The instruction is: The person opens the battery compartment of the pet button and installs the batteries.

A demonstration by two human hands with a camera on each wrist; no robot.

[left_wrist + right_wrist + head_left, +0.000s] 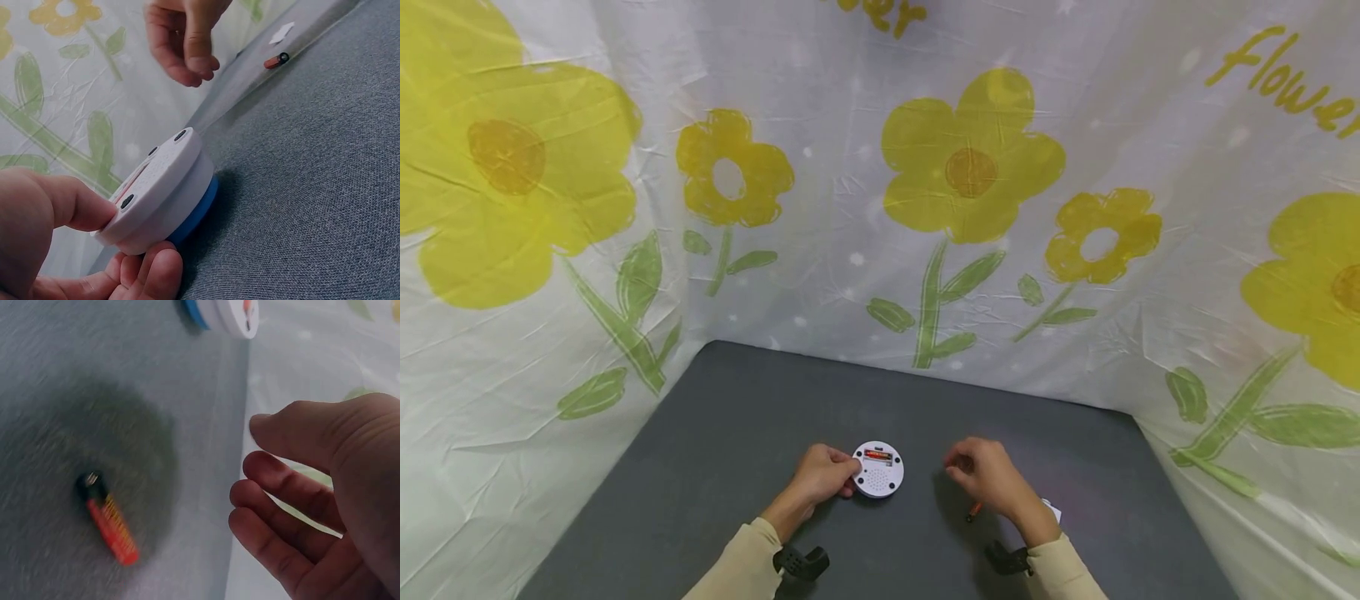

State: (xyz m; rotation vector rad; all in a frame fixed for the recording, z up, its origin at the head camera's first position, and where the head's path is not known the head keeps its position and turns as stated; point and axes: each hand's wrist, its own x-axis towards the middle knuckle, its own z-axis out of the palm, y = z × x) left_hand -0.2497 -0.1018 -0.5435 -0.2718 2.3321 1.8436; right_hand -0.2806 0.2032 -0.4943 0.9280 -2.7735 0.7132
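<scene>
A round white device (876, 484) lies back up on the table, showing small speaker holes, dark feet and an uncovered battery compartment. One red battery (877, 455) sits in that compartment. In the left wrist view the device has a blue part underneath. My left hand (823, 477) pinches its left edge, thumb on top and fingers below. To the right, my right hand (988, 473) hovers above the table with loosely bent fingers, holding nothing. Below it lies a loose red and black battery (111, 520), apart from the fingers.
A small white piece (282, 33) lies beyond the loose battery, partly hidden by the right wrist in the head view. The dark grey table (790, 392) meets a white curtain (820, 275) with yellow flowers at its back and sides.
</scene>
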